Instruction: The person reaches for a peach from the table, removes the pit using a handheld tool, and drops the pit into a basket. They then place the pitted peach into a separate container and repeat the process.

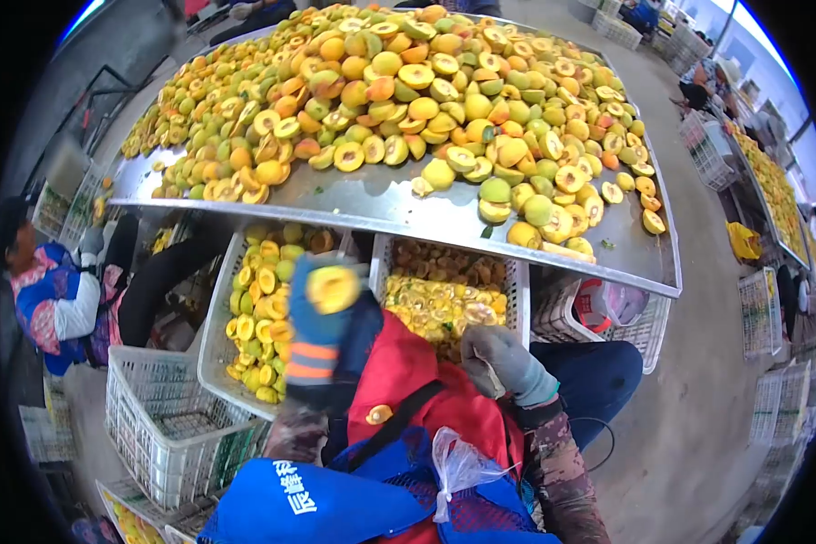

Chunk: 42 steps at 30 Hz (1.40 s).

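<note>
My left hand (315, 334), in a blue glove with orange bands, is smeared by motion. It holds a yellow peach half (333, 289), cut face up, over the crate of peach halves (261, 313). My right hand (506, 364), in a grey glove, is closed near my lap. Whatever sits in its fingers is hidden or too small to name. In front of that hand, a second crate (519, 299) contains yellow pieces and brown scraps. Above both crates, a metal table (354, 198) bears a large heap of halved peaches (426, 86), several with pits showing.
An open white crate (177, 426) stands at lower left, close to a seated person (59, 299). Under the table's right side, another crate (648, 335) holds a red and clear container. Farther right are stacked crates (760, 313) and another fruit table (771, 186).
</note>
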{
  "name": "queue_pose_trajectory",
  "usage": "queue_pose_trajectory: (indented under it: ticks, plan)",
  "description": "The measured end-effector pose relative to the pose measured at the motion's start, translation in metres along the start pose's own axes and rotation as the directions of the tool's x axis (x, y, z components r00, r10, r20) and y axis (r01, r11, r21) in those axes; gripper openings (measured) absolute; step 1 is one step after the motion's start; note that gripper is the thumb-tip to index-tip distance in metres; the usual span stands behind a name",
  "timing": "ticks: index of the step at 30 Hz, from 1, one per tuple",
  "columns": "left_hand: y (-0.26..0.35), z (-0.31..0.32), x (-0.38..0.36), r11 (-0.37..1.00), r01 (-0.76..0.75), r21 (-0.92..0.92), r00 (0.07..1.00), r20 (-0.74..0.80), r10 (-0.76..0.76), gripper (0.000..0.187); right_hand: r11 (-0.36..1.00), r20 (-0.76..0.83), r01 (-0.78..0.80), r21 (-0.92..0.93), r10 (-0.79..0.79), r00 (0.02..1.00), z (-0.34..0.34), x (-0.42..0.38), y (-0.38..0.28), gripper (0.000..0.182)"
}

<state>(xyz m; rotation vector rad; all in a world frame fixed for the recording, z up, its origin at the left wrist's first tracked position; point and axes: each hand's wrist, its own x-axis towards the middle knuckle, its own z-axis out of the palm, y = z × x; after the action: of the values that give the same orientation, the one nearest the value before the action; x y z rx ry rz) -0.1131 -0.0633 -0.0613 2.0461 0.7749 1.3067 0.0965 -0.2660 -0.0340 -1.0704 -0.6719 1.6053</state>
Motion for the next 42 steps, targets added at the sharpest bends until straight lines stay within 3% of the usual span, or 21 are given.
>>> queue_pose_trajectory:
  ticks: [2, 3, 4, 6, 8, 10, 13, 15, 16, 18, 20, 21, 23, 25, 26, 30, 31, 33, 36, 37, 42]
  plan:
    - [-0.068, -0.061, -0.025, 0.79, 0.39, -0.474, 0.901, 0.019, -0.433, 0.024, 0.606, -0.382, -0.45, -0.656, 0.248, 0.89, -0.027, 0.004, 0.015, 0.043]
    - [-0.121, -0.096, -0.048, 0.808, 0.562, 0.178, 0.821, 0.002, -0.571, 0.037, -0.103, -0.15, -0.187, -0.977, -0.295, 0.944, -0.057, -0.004, 0.066, 0.043]
    - [-0.174, -0.107, -0.086, 0.694, 0.695, 0.189, 0.718, -0.132, -0.683, 0.046, 0.133, -0.347, -0.326, -0.936, -0.183, 0.92, -0.068, 0.004, 0.081, 0.041]
    - [-0.17, -0.136, -0.109, 0.623, 0.682, 0.383, 0.649, 0.074, -0.757, 0.045, 0.79, -0.505, -0.492, -0.365, 0.276, 0.818, -0.032, 0.013, 0.027, 0.04]
    - [-0.145, -0.121, -0.069, 0.76, 0.428, 0.489, 0.87, 0.005, -0.493, 0.043, 0.616, -0.461, -0.439, -0.654, 0.136, 0.877, -0.053, 0.029, 0.066, 0.041]
    - [-0.093, -0.063, 0.006, 0.856, 0.516, -0.029, 0.856, 0.01, -0.516, 0.031, 0.283, -0.389, -0.37, -0.885, -0.014, 0.921, -0.068, 0.032, 0.094, 0.043]
    - [-0.037, 0.064, 0.092, 0.826, 0.514, -0.232, 0.849, 0.277, -0.45, 0.038, 0.554, -0.5, -0.357, -0.752, -0.127, 0.856, -0.048, 0.029, 0.077, 0.043]
    - [-0.001, 0.158, 0.135, 0.822, 0.523, 0.224, 0.614, 0.571, -0.546, 0.047, 0.635, -0.47, -0.259, -0.728, -0.187, 0.863, -0.024, 0.006, 0.055, 0.039]
    - [0.031, 0.184, 0.145, 0.886, 0.156, 0.437, 0.634, 0.644, -0.429, 0.08, 0.689, -0.425, -0.139, -0.711, -0.263, 0.866, -0.021, 0.002, 0.046, 0.035]
    - [0.026, 0.242, 0.131, 0.858, -0.081, 0.508, 0.698, 0.643, -0.315, 0.092, 0.56, -0.382, -0.045, -0.827, -0.502, 0.776, -0.016, -0.005, 0.062, 0.028]
    - [0.029, 0.262, 0.133, 0.837, 0.06, 0.544, 0.581, 0.663, -0.473, 0.09, 0.639, -0.392, 0.055, -0.767, -0.534, 0.749, -0.013, -0.021, 0.06, 0.025]
    - [0.025, 0.26, 0.128, 0.874, 0.039, 0.484, 0.68, 0.628, -0.378, 0.09, 0.656, -0.418, 0.058, -0.752, -0.544, 0.728, -0.014, -0.026, 0.059, 0.024]
    - [0.025, 0.225, 0.117, 0.892, 0.446, 0.074, 0.642, 0.668, -0.377, 0.081, 0.679, -0.436, 0.073, -0.731, -0.547, 0.715, -0.016, -0.035, 0.048, 0.024]
    - [0.02, 0.189, 0.112, 0.781, 0.607, -0.146, 0.606, 0.72, -0.337, 0.067, 0.936, -0.59, -0.111, -0.333, -0.116, 0.799, -0.017, -0.038, 0.02, 0.024]
    - [0.038, 0.167, 0.1, 0.5, 0.79, -0.355, 0.567, 0.732, -0.377, 0.051, 0.932, -0.575, -0.005, -0.363, -0.22, 0.788, -0.011, -0.032, 0.003, 0.027]
    - [0.065, 0.12, 0.068, 0.192, 0.737, -0.648, 0.665, 0.646, -0.375, 0.034, 0.988, -0.504, 0.065, -0.143, -0.129, 0.854, 0.036, -0.017, -0.069, 0.021]
    - [0.073, 0.114, 0.06, 0.073, 0.659, -0.749, 0.719, 0.598, -0.355, 0.03, 0.988, -0.499, 0.059, -0.141, -0.123, 0.858, 0.04, -0.007, -0.061, 0.021]
    - [0.078, 0.109, 0.049, 0.173, 0.573, -0.801, 0.8, 0.501, -0.33, 0.029, 0.233, -0.114, 0.188, -0.954, -0.863, 0.493, 0.042, 0.014, -0.042, 0.015]
    - [0.115, 0.101, 0.04, 0.312, 0.444, -0.84, 0.89, 0.375, -0.259, 0.023, 0.1, -0.075, 0.012, -0.995, -0.816, 0.574, 0.057, 0.012, -0.044, 0.015]
    - [0.123, 0.1, 0.037, 0.249, 0.443, -0.861, 0.882, 0.367, -0.296, 0.024, -0.147, 0.073, -0.126, -0.981, -0.884, 0.461, 0.058, 0.014, -0.039, 0.014]
    - [0.136, 0.088, 0.026, 0.283, 0.464, -0.84, 0.88, 0.399, -0.258, 0.043, 0.12, -0.205, -0.177, -0.977, -0.757, 0.62, 0.068, 0.014, -0.028, 0.021]
